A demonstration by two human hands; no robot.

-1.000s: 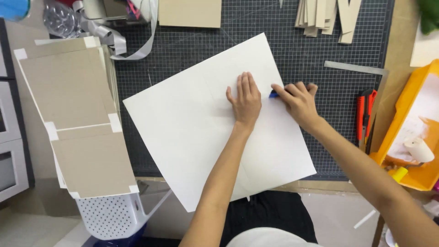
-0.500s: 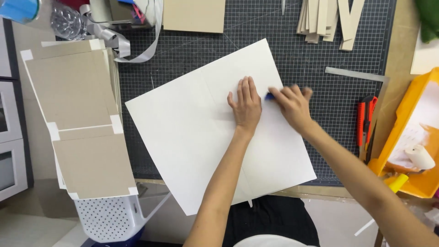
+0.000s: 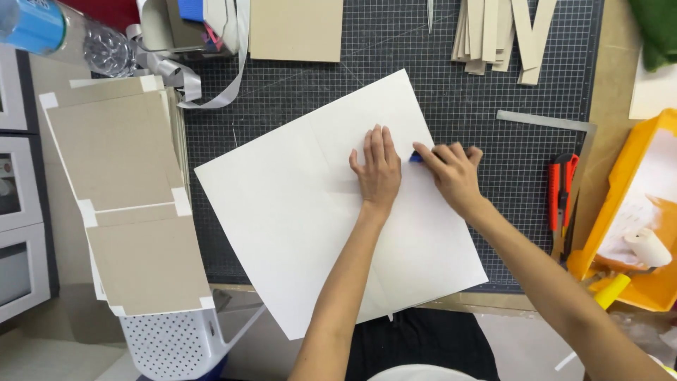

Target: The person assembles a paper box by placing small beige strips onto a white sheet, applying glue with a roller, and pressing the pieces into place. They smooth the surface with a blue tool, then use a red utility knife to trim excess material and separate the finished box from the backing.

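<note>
A large white sheet of paper [image 3: 310, 212] lies tilted on a dark gridded cutting mat [image 3: 437, 99]. My left hand [image 3: 379, 169] presses flat on the sheet, fingers together and pointing away from me. Just to its right my right hand [image 3: 451, 173] holds a small blue tool [image 3: 416, 158] against the paper; only the tool's tip shows between the fingers.
Taped cardboard panels [image 3: 127, 204] lie at the left over a white perforated basket [image 3: 169, 346]. Cardboard strips [image 3: 501, 35] and a cardboard square [image 3: 296, 28] sit at the back. A red utility knife [image 3: 560, 190], a metal ruler [image 3: 543, 121] and an orange tray [image 3: 620, 212] with a paint roller are at the right.
Both hands stay on the sheet at the same spot. My right hand has shifted slightly with the blue tool; the view has moved a little.
</note>
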